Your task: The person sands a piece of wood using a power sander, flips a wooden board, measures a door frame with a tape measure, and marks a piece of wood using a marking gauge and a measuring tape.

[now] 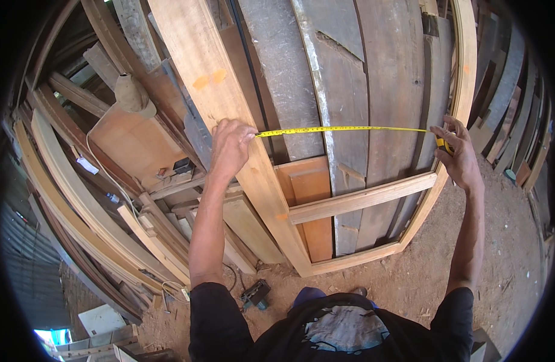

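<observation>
**Tape (344, 128) stretched across the frame (350, 259)**

I see the tape running from the left upright (268, 187) to the right upright (423, 212), above the crossbar (362, 197). The left hand (230, 142) pinches its end at the left upright's inner edge; the right hand (458, 154) grasps the case (443, 146) beside the right upright. Through the frame I make out planks (386, 90). On the floor (404, 295), near the frame's bottom left corner, I spot a power tool (255, 295).
</observation>
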The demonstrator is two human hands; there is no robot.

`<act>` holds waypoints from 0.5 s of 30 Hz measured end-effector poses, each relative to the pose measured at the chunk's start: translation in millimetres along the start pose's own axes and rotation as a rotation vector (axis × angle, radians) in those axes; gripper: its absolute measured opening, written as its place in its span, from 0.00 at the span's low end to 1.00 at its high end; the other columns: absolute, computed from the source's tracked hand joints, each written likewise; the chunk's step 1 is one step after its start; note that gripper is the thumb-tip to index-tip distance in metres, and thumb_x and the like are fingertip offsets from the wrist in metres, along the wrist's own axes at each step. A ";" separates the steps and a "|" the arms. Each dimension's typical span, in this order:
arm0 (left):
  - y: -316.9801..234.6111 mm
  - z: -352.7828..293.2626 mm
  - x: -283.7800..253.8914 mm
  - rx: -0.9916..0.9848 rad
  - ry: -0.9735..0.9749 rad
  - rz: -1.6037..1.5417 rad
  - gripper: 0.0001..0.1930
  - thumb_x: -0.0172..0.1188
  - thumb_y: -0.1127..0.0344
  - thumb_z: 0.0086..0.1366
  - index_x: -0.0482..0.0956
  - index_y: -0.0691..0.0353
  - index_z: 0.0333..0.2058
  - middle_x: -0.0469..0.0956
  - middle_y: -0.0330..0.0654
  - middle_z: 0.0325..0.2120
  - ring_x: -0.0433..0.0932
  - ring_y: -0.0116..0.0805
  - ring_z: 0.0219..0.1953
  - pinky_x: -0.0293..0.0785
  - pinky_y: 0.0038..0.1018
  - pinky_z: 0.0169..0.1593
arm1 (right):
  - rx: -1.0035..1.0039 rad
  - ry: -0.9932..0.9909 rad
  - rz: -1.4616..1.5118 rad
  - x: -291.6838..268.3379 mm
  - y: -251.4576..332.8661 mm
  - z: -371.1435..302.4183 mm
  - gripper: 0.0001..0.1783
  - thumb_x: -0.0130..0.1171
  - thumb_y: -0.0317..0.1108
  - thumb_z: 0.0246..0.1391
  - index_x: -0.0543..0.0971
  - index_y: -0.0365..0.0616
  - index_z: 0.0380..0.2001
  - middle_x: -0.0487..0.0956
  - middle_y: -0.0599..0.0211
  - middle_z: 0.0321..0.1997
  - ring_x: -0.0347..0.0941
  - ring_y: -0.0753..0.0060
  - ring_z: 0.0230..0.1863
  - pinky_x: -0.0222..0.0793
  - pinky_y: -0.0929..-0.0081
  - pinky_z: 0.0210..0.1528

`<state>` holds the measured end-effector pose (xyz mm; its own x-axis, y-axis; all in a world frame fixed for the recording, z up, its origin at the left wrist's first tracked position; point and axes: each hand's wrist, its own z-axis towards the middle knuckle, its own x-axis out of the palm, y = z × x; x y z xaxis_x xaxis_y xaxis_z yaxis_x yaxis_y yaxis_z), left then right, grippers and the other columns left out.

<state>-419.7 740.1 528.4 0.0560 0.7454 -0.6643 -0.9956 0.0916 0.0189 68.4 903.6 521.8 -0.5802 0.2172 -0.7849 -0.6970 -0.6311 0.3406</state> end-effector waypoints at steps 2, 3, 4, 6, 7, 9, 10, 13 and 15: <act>-1.9 0.1 -0.4 -0.018 0.018 0.001 0.04 0.64 0.72 0.58 0.84 0.58 0.33 0.78 0.41 0.29 0.72 0.45 0.38 0.66 0.38 0.46 | 0.018 0.032 0.048 3.3 -1.7 8.6 0.33 0.67 0.18 0.43 0.79 0.52 0.56 0.64 0.59 0.70 0.62 0.52 0.68 0.67 0.59 0.68; -3.9 1.8 -1.0 -0.031 0.031 -0.013 0.04 0.64 0.73 0.58 0.84 0.59 0.33 0.78 0.42 0.29 0.72 0.46 0.38 0.67 0.38 0.46 | 0.043 0.061 0.082 3.1 -4.3 12.0 0.33 0.67 0.18 0.43 0.79 0.52 0.56 0.63 0.59 0.70 0.62 0.52 0.68 0.67 0.59 0.68; -4.6 3.0 -1.5 -0.028 0.031 -0.008 0.04 0.64 0.73 0.58 0.84 0.59 0.33 0.78 0.42 0.29 0.72 0.46 0.38 0.67 0.38 0.46 | 0.039 0.072 0.081 4.9 -10.7 13.8 0.33 0.67 0.19 0.44 0.79 0.53 0.57 0.63 0.58 0.70 0.62 0.52 0.68 0.67 0.59 0.68; -7.1 5.5 1.1 0.004 0.009 0.008 0.04 0.63 0.74 0.57 0.82 0.61 0.32 0.77 0.44 0.30 0.72 0.47 0.38 0.68 0.39 0.45 | 0.005 0.048 0.071 1.9 -27.2 17.4 0.33 0.67 0.19 0.44 0.79 0.53 0.57 0.63 0.58 0.70 0.62 0.52 0.68 0.68 0.59 0.68; -8.5 7.9 1.2 0.015 0.008 -0.003 0.04 0.63 0.74 0.57 0.82 0.61 0.32 0.77 0.44 0.30 0.72 0.47 0.38 0.68 0.39 0.45 | -0.027 0.032 0.062 0.9 -37.6 18.4 0.34 0.66 0.19 0.45 0.78 0.53 0.58 0.63 0.58 0.70 0.62 0.52 0.68 0.68 0.59 0.67; -12.0 10.8 6.6 0.029 -0.038 0.008 0.03 0.62 0.75 0.56 0.81 0.62 0.30 0.76 0.46 0.29 0.71 0.49 0.37 0.68 0.40 0.44 | 0.008 0.017 0.030 -2.8 -67.2 20.8 0.34 0.66 0.19 0.45 0.78 0.52 0.58 0.64 0.55 0.69 0.62 0.52 0.68 0.68 0.59 0.67; -13.2 11.0 9.3 0.021 -0.026 0.025 0.03 0.61 0.75 0.56 0.80 0.62 0.31 0.76 0.47 0.29 0.72 0.50 0.37 0.68 0.41 0.44 | 0.025 0.016 0.061 -7.1 -82.2 21.4 0.34 0.66 0.19 0.45 0.78 0.52 0.58 0.64 0.53 0.69 0.61 0.51 0.68 0.67 0.59 0.67; -5.0 3.3 6.9 0.024 -0.002 0.093 0.03 0.60 0.76 0.56 0.79 0.63 0.30 0.75 0.48 0.29 0.72 0.51 0.37 0.67 0.43 0.44 | 0.047 -0.053 -0.004 -17.9 -112.8 22.1 0.33 0.68 0.23 0.44 0.79 0.52 0.57 0.66 0.50 0.67 0.61 0.48 0.69 0.62 0.60 0.69; -12.9 5.6 0.8 0.011 0.009 0.070 0.03 0.60 0.76 0.56 0.79 0.63 0.30 0.75 0.49 0.29 0.71 0.51 0.37 0.67 0.43 0.44 | 0.058 -0.123 -0.050 -22.5 -141.8 28.1 0.32 0.69 0.25 0.44 0.79 0.53 0.57 0.66 0.50 0.67 0.61 0.47 0.68 0.61 0.59 0.70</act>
<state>-406.4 743.2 531.8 -0.0145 0.7442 -0.6678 -0.9962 0.0468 0.0738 168.5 1009.1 505.7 -0.5892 0.3387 -0.7336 -0.7472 -0.5739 0.3351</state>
